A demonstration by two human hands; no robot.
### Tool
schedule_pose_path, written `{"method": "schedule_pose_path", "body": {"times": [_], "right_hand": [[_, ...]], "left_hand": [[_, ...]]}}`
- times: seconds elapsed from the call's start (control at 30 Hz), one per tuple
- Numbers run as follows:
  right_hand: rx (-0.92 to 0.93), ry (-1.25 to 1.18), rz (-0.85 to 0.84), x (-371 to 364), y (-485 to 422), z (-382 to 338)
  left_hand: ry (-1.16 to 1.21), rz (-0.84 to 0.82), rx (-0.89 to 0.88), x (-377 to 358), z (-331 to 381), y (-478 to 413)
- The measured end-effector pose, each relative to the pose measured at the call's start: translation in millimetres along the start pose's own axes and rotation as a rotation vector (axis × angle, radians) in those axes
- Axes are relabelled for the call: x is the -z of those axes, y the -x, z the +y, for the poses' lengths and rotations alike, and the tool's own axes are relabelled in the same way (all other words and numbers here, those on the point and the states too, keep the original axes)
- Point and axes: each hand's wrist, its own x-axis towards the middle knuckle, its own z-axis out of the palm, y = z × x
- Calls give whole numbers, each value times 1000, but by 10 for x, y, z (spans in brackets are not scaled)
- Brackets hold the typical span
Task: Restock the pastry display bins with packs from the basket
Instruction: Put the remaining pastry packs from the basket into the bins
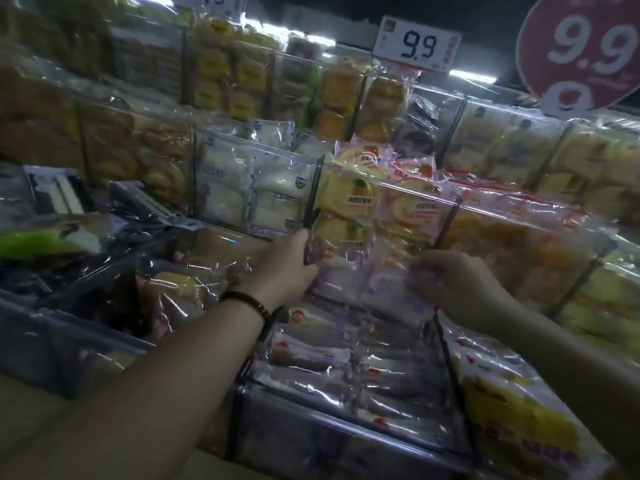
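Note:
Both my hands hold one clear purple-printed pastry pack (363, 275) upright above a clear plastic bin (446, 344) in the front row. My left hand (280, 268), with a dark bead bracelet at the wrist, grips the pack's left edge. My right hand (457, 282) pinches its right edge. The bin below holds several similar purple-and-white packs (332, 362) lying flat. The basket is not in view.
Tiered clear bins surround my hands: yellow and pink roll packs (377, 206) behind, white buns (256, 192) to the left, yellow packs (512, 403) at the right, dark packs (79, 268) at the far left. A 9.9 price card (417, 46) and a red sign (588, 46) stand above.

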Motion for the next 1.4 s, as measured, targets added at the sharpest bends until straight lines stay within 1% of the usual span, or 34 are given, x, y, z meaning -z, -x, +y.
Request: {"method": "schedule_pose_path", "body": {"times": [0.03,0.13,0.2,0.23,0.3,0.33,0.37,0.43,0.5,0.53,0.6,0.7,0.77,0.87,0.97,1.03,1.13,1.2,1.3,1.4], "right_hand": [[-11,74,5,-47,-17,-1],[-100,179,47,-147,-40,-39],[-122,301,63,-223,-44,-67],[-117,377,77,-257,-41,-85],[-89,475,103,-283,-6,-155],[-56,479,101,-295,13,-183],[9,468,94,-311,35,-209],[126,445,44,-331,80,-284],[139,384,-43,-355,120,-357],[124,362,-77,-379,134,-384],[86,387,-90,-413,133,-422],[-51,474,-30,-407,63,-458],[-93,531,-27,-430,22,-468],[-96,485,-44,-507,30,-452],[-92,398,-22,-492,44,-407],[-83,322,2,-389,78,-370],[-78,310,25,-119,226,-319],[-74,269,45,101,398,-279],[-26,145,90,404,794,-165],[-47,118,72,588,1244,-49]], "left_hand": [[4,18,-7,13,11,23],[44,48,-77,108,119,96],[-33,31,-146,139,197,146],[-66,-6,-173,131,211,167],[-84,-147,-156,113,228,203],[-102,-208,-133,102,226,209],[-140,-226,-116,94,226,208],[-238,-174,-117,82,240,211],[-277,-130,-134,83,264,204],[-277,-118,-138,85,268,206],[-293,-92,-153,79,260,208],[-300,-72,-160,64,245,201],[-281,-76,-159,59,254,209],[-223,-97,-153,42,240,209],[-194,-99,-141,33,225,209],[-235,-100,-129,39,243,218],[-305,-108,-121,58,278,233],[-329,-114,-108,82,320,243],[-385,-135,-87,127,420,318],[-452,-55,-77,227,493,348]]}}
